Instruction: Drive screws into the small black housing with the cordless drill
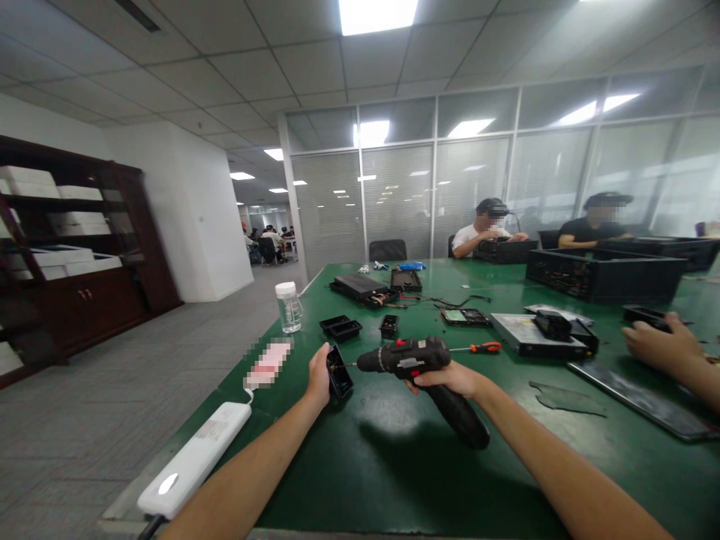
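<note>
My left hand (319, 376) grips a small black plastic box (340, 379), tilted so that its open side faces right. My right hand (450, 379) is wrapped round the handle of a black cordless drill (413, 355), which lies level in the air and points left. The drill's thin bit reaches the opening of the box; whether its tip touches anything inside cannot be made out. Behind the box are black trays (340, 328) and a smaller black box (389, 325) with small bits in it. An orange-handled screwdriver (484, 348) lies beyond the drill.
On the green table (388, 465) stand a clear bottle (289, 309), a white power strip (196, 457), a hard drive (466, 316), a metal drive unit (532, 337) and a large black case (604, 274). A co-worker's hand (661, 345) is at the right; two people sit opposite.
</note>
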Tool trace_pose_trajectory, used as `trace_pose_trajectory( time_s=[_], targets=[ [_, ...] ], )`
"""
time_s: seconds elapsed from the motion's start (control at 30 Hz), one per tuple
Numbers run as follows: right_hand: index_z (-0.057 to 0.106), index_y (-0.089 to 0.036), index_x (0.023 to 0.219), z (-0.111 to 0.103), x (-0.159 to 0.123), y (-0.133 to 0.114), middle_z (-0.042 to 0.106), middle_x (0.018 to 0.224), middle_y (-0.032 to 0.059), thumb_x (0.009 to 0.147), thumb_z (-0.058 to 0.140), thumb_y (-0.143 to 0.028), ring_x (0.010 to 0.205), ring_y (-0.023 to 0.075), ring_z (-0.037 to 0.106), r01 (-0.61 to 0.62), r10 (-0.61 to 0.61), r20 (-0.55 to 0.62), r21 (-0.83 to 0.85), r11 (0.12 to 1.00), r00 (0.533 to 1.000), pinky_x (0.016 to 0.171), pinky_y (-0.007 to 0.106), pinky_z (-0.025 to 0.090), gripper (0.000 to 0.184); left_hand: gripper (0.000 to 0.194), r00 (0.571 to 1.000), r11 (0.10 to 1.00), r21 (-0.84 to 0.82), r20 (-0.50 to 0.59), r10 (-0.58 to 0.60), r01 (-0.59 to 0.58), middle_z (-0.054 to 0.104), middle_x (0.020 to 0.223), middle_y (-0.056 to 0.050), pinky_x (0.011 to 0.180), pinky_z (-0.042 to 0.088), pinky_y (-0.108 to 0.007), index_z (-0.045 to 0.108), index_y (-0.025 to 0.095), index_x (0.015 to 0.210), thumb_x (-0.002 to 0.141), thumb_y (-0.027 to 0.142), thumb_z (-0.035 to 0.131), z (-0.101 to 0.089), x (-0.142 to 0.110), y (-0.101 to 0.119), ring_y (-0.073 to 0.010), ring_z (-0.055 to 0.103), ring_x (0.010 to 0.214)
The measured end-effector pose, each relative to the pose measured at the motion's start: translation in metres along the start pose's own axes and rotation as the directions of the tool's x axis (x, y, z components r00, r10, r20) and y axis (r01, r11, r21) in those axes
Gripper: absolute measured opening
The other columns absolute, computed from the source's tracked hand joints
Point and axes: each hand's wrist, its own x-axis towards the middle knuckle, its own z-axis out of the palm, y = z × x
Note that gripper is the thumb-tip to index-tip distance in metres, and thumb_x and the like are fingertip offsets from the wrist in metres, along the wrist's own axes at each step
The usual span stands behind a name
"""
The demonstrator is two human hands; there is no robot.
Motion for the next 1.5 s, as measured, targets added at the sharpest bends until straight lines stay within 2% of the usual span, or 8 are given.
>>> trace_pose_trajectory(
  time_s=[0.13,0.3,0.5,0.63,1.0,1.27,1.5],
  targets=[
    [0.066,-0.018,0.088,-0.002,0.002,0.009,0.064,0.082,0.0101,0.078,0.061,-0.04,0.082,0.0222,0.059,-0.024,0.024,-0.012,0.007,1.0,1.0,0.084,0.037,0.043,0.025,0.044,1.0,1.0,0.017,0.011,0.007,-0.007,0.063,0.067,0.0,0.06,0.044,-0.027,0.062,0.015,0.079,0.059,0.054,0.071,0.0,0.001,0.0,-0.0144,0.057,0.057],
    [0.064,-0.012,0.086,-0.004,0.005,0.022,0.062,0.076,0.0063,0.075,0.064,-0.04,0.075,0.0196,0.056,0.009,-0.008,-0.02,0.062,0.998,1.0,0.079,0.037,0.043,0.03,0.045,0.999,0.999,0.023,0.013,0.034,-0.034,0.062,0.067,0.0,0.06,0.044,-0.027,0.061,0.015,0.078,0.059,0.054,0.071,0.0,0.001,0.0,-0.0146,0.057,0.058],
    [0.066,-0.019,0.089,0.0,0.001,0.007,0.062,0.085,0.0112,0.077,0.061,-0.04,0.084,0.0232,0.058,-0.067,0.067,-0.018,0.028,0.997,0.998,0.086,0.038,0.042,0.025,0.043,1.0,1.0,0.022,0.011,0.021,-0.021,0.06,0.065,0.002,0.06,0.044,-0.027,0.06,0.016,0.077,0.06,0.054,0.071,0.0,0.001,0.0,-0.0135,0.056,0.056],
    [0.066,-0.02,0.09,0.001,0.0,0.001,0.063,0.083,0.0109,0.077,0.061,-0.04,0.084,0.0234,0.058,-0.048,0.048,-0.006,0.035,0.998,0.999,0.087,0.039,0.042,0.024,0.043,1.0,0.999,0.028,0.016,0.02,-0.02,0.059,0.063,0.002,0.058,0.043,-0.026,0.059,0.016,0.077,0.061,0.054,0.07,-0.002,0.001,-0.001,-0.0133,0.055,0.055],
    [0.066,-0.02,0.086,0.002,0.0,0.001,0.064,0.084,0.012,0.075,0.061,-0.046,0.084,0.0256,0.059,-0.077,0.077,-0.04,0.009,0.997,0.996,0.087,0.041,0.042,0.028,0.046,0.999,0.999,0.029,0.024,0.027,-0.028,0.06,0.066,0.001,0.06,0.043,-0.026,0.06,0.015,0.078,0.06,0.056,0.07,-0.001,0.001,0.0,-0.0136,0.056,0.057],
    [0.066,-0.021,0.085,0.0,0.001,0.005,0.063,0.084,0.0116,0.074,0.061,-0.047,0.084,0.0256,0.059,-0.083,0.082,-0.037,0.001,0.997,0.996,0.087,0.041,0.042,0.028,0.046,1.0,1.0,0.014,0.022,-0.018,0.018,0.061,0.065,0.001,0.059,0.044,-0.027,0.06,0.015,0.077,0.059,0.056,0.071,-0.002,0.001,0.0,-0.0142,0.057,0.056],
    [0.065,-0.021,0.09,0.0,0.001,0.005,0.063,0.085,0.011,0.077,0.06,-0.041,0.084,0.0241,0.058,-0.059,0.06,-0.011,0.033,0.998,0.998,0.087,0.04,0.042,0.025,0.046,1.0,1.0,0.026,0.018,0.002,-0.003,0.062,0.067,0.0,0.059,0.045,-0.028,0.061,0.015,0.079,0.061,0.056,0.07,-0.001,0.001,0.0,-0.015,0.058,0.058]
  ],
)
